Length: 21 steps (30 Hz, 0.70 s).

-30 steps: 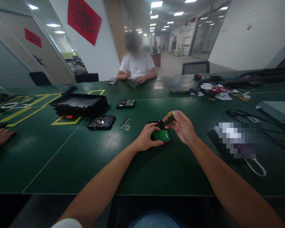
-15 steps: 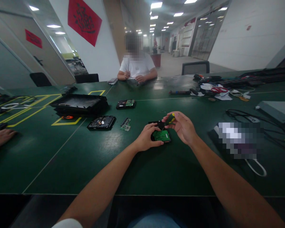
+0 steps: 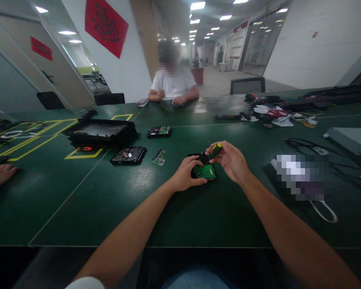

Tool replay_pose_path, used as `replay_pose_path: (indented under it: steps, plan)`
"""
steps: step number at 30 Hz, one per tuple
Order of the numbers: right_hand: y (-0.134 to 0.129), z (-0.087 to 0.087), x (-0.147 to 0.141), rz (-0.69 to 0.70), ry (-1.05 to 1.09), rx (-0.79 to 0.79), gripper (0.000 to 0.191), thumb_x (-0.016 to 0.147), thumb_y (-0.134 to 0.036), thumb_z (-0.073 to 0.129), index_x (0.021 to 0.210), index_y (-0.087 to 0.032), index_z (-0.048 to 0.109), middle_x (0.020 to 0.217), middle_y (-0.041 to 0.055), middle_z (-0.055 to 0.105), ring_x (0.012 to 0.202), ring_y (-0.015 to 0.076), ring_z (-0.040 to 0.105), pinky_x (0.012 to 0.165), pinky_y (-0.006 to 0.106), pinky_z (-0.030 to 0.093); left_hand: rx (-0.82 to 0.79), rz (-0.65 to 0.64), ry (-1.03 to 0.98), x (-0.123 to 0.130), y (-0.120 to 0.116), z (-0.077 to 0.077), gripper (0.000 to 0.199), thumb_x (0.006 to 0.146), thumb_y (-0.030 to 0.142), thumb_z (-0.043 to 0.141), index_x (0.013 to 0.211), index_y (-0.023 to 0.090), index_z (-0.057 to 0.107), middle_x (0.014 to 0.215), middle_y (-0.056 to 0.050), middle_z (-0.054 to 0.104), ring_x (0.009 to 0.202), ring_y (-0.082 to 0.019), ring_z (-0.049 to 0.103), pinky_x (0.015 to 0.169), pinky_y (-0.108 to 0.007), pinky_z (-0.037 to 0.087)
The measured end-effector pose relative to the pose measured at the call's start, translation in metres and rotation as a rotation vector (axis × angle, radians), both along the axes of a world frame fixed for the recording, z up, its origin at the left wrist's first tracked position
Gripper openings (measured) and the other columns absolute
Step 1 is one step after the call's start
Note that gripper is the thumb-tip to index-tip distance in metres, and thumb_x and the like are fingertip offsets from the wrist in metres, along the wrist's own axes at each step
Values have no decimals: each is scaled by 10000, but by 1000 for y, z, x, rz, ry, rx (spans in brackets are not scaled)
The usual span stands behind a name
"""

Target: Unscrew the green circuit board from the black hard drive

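Observation:
A hard drive (image 3: 206, 172) with a green circuit board facing up lies on the green table in front of me. My left hand (image 3: 187, 173) grips it from the left, thumb along the near edge and fingers over the far part. Between the fingers of my right hand (image 3: 231, 160) is a screwdriver (image 3: 216, 150) with a green and yellow handle, tilted, its tip pointing down at the drive. Whether the tip sits in a screw is too small to tell. Left of the drive lies a loose circuit board (image 3: 159, 157).
Two more hard drives, one nearer (image 3: 128, 155) and one farther (image 3: 159, 131), lie to the left by a black tray (image 3: 100, 131). A pixelated object (image 3: 301, 176) and cables are at right. Across sits a person (image 3: 173, 86); another person's hand (image 3: 1, 174) rests far left.
The screwdriver handle has turned slightly in my right hand, showing more of its yellow end. My left hand and the hard drive stay in place.

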State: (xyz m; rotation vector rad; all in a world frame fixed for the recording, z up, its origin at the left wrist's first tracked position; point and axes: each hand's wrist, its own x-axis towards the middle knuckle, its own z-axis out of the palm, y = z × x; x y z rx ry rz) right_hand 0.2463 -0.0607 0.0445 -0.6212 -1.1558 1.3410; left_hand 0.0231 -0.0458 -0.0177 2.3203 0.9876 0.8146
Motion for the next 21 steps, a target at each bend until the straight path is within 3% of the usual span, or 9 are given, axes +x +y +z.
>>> replay_pose_path:
  steps: [10,21]
  plan:
    - [-1,2,0,-57,-65,28,236,929,-463,735,1029,-254,781,988,55,711,886,180,662,589,244,530,-6,2,5,0,-2,3,671,749,486,899,1325,251,647,1576,-158,479,1513,-368,387,1237,-578,341]
    - [0,0,0,-31,3,-9,268,944,-501,699,1014,-244,729,1014,66,763,928,217,720,701,321,603,0,-9,8,0,-1,3,665,749,495,897,1315,247,651,1575,-155,479,1512,-356,387,1239,-565,344]
